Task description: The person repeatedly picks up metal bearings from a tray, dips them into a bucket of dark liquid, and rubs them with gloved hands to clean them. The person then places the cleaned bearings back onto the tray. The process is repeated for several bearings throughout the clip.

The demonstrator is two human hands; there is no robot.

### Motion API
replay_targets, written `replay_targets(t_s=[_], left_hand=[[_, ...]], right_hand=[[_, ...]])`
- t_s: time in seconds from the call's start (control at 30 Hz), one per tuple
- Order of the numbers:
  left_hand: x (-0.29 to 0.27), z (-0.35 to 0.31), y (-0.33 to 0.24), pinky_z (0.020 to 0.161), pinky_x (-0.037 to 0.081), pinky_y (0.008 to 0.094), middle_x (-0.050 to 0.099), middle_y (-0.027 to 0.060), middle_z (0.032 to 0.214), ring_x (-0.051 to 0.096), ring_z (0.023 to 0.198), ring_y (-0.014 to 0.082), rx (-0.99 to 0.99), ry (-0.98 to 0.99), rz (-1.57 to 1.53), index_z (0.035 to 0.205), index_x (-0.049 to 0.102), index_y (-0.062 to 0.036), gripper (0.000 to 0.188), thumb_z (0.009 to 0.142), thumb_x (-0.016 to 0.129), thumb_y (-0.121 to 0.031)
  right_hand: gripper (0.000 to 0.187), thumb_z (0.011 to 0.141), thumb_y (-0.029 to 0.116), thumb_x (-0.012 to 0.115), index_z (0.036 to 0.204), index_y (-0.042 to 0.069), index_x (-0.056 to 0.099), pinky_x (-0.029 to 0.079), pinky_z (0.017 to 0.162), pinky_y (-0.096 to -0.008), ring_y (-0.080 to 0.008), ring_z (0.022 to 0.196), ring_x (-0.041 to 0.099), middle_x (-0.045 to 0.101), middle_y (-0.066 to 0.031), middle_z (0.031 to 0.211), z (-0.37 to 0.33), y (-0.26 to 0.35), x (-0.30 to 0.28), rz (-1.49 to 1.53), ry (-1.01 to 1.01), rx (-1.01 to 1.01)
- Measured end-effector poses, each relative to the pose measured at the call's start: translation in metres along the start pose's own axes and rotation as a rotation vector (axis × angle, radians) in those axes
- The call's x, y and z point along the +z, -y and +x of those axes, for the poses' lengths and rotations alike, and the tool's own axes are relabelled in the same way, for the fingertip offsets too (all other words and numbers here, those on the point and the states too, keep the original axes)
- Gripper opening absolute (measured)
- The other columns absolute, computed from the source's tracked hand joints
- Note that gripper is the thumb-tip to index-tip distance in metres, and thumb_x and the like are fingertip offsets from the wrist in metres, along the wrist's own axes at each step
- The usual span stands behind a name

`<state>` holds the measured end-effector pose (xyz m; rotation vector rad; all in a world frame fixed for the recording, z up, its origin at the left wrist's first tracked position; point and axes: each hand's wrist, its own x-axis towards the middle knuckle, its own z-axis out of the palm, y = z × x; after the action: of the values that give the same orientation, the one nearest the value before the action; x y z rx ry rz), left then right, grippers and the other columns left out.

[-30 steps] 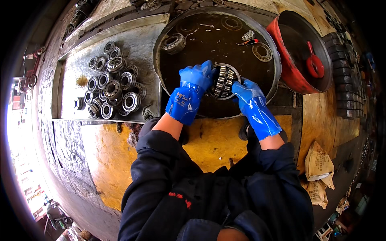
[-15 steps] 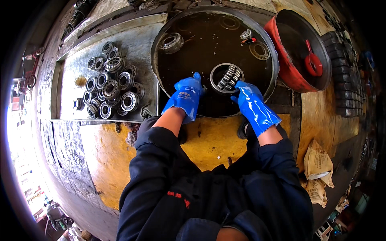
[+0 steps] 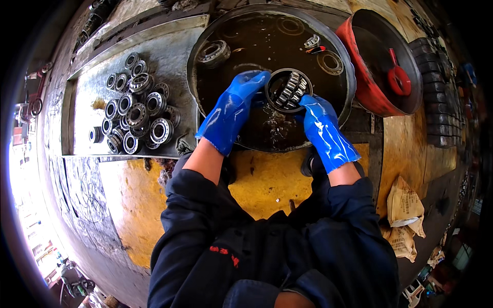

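Above the round tub, between its middle and near edge: a roller bearing.
The blue-gloved right hand has its fingers grasping the near-right rim; the left hand is at the left rim, whether gripping I cannot tell. A second bearing sits inside the tub's far-left edge.

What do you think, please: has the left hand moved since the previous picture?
Yes, the left hand moved forward and right from the tub's near rim.
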<state>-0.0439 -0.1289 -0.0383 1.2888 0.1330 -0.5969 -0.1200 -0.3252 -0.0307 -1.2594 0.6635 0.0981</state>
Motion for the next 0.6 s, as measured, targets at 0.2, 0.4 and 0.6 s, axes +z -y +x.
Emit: replay_targets(t_s=[0.2, 0.4, 0.6], left_hand=[[0.007, 0.018, 0.016, 0.094, 0.055, 0.0434, 0.071, 0.0180, 0.119, 0.069, 0.113, 0.0331, 0.190, -0.127, 1.011, 0.133, 0.060, -0.0166, 0.044, 0.094, 0.069, -0.033], [0.012, 0.018, -0.002, 0.093, 0.054, 0.0523, 0.072, 0.0129, 0.120, 0.068, 0.115, 0.0369, -0.186, -0.115, 1.515, 0.129, 0.060, -0.0205, 0.034, 0.098, 0.060, -0.033], [0.019, 0.012, 0.002, 0.094, 0.053, 0.0539, 0.072, 0.0132, 0.121, 0.069, 0.114, 0.0365, -0.091, -0.185, 1.480, 0.131, 0.058, -0.0201, 0.037, 0.098, 0.059, -0.037]], right_hand=[[0.033, 0.091, 0.017, 0.065, 0.116, -0.003, 0.069, 0.054, 0.073, -0.0291, -0.0149, 0.079, 0.065, 0.072, -0.0086, 0.094, 0.015, -0.021, -0.010, -0.106, 0.158, -0.069], [0.038, 0.094, 0.016, 0.064, 0.127, -0.004, 0.065, 0.054, 0.081, -0.0291, -0.0163, 0.089, 0.066, 0.072, -0.0099, 0.105, -0.006, -0.011, 0.003, -0.335, 0.169, -0.085], [0.037, 0.092, 0.019, 0.064, 0.120, -0.005, 0.068, 0.054, 0.081, -0.0311, -0.0166, 0.088, 0.066, 0.072, -0.0117, 0.102, -0.003, -0.017, -0.003, -0.165, 0.181, -0.022]])
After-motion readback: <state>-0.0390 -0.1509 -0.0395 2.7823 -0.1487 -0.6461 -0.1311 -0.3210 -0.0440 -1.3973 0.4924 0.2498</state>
